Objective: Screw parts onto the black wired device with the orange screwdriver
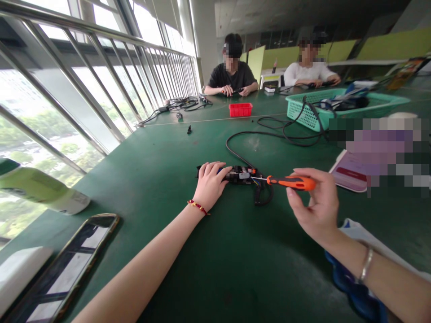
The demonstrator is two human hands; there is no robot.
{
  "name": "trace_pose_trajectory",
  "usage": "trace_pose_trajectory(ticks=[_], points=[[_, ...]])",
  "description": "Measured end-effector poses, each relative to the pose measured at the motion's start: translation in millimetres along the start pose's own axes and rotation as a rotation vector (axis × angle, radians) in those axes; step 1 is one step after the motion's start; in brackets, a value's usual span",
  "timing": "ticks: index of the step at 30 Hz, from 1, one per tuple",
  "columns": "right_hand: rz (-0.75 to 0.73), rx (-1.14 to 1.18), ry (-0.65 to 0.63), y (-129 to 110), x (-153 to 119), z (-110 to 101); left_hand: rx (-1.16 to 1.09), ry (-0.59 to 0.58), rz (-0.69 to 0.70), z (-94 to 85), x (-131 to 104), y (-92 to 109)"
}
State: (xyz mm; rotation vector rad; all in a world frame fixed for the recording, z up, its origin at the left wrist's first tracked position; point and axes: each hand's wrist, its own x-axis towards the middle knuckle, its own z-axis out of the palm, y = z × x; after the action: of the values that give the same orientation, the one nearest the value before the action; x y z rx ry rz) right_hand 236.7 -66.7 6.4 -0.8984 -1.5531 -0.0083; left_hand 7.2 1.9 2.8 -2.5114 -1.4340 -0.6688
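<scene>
My left hand (213, 181) lies over the left end of a black corded power tool (240, 174), fingers bent across its body and holding it against the table. The tool's inside is exposed, with thin coloured wires and an orange part showing near its handle. Between the fingertips and thumb of my right hand (318, 204) is the rear of an orange and black screwdriver (291, 182). It lies nearly level, its shaft pointing left and its tip at the tool's exposed inside. What the tip touches is too small to make out.
Behind the tool are a black cord (235, 134), a red bin (240, 110) and a teal basket (310, 119). Left stand a green bottle (40, 186) and a phone (77, 264); right lies another phone (350, 172). Two people sit across the green table (188, 269). A railing runs left.
</scene>
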Motion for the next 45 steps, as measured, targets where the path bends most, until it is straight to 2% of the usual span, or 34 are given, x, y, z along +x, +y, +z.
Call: trace_pose_trajectory(ticks=[6, 12, 17, 20, 23, 27, 35, 39, 45], points=[[0.013, -0.134, -0.020, -2.7, 1.3, -3.5, 0.026, 0.035, -0.020, 0.6, -3.7, 3.3], [0.029, -0.040, 0.009, 1.9, -0.6, -1.2, -0.013, 0.043, 0.021, -2.2, -4.8, 11.9], [-0.001, -0.087, -0.029, -1.7, 1.0, -3.3, 0.080, 0.070, -0.065, -9.5, -5.7, 18.6], [-0.010, -0.116, -0.067, -4.0, 2.2, -3.8, 0.123, -0.025, -0.124, -12.9, -7.4, 23.7], [-0.003, -0.067, -0.013, -1.4, 1.5, -2.3, 0.171, -0.168, -0.160, -13.9, -8.1, 29.8], [-0.006, -0.010, 0.018, 3.8, -0.5, -0.9, 0.241, -0.272, -0.132, -15.2, -7.3, 37.7], [-0.002, -0.152, -0.004, -4.7, 2.0, -5.7, 0.297, -0.499, -0.186, -19.3, -10.7, 61.0], [0.003, -0.153, -0.016, -5.1, 2.0, -5.0, 0.293, -0.561, -0.210, -20.1, -11.9, 67.5], [-0.006, -0.092, 0.020, -1.5, 1.5, -2.7, 0.274, -0.552, -0.214, -18.2, -13.4, 65.3]])
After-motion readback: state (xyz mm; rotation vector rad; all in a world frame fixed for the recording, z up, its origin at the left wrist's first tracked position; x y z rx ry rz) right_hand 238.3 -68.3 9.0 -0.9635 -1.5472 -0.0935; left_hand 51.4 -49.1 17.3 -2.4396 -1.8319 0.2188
